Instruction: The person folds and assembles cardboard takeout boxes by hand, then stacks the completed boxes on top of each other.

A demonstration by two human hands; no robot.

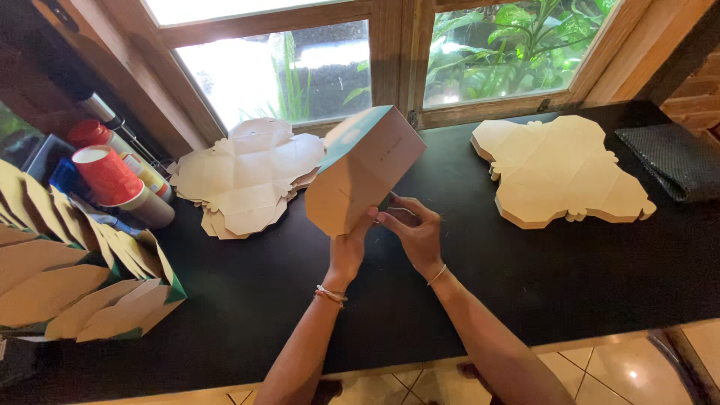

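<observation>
Above a black counter I hold up a partly folded cardboard box, brown on its sides with a teal face on top. My left hand grips its lower edge from below. My right hand pinches the same lower corner from the right side. Both wrists wear thin bracelets.
A stack of flat die-cut cardboard blanks lies at the back left, another stack at the back right. Folded boxes nested in a row stand at the left, with red-capped containers behind them. A dark mat lies far right. Wooden window frames run along the back.
</observation>
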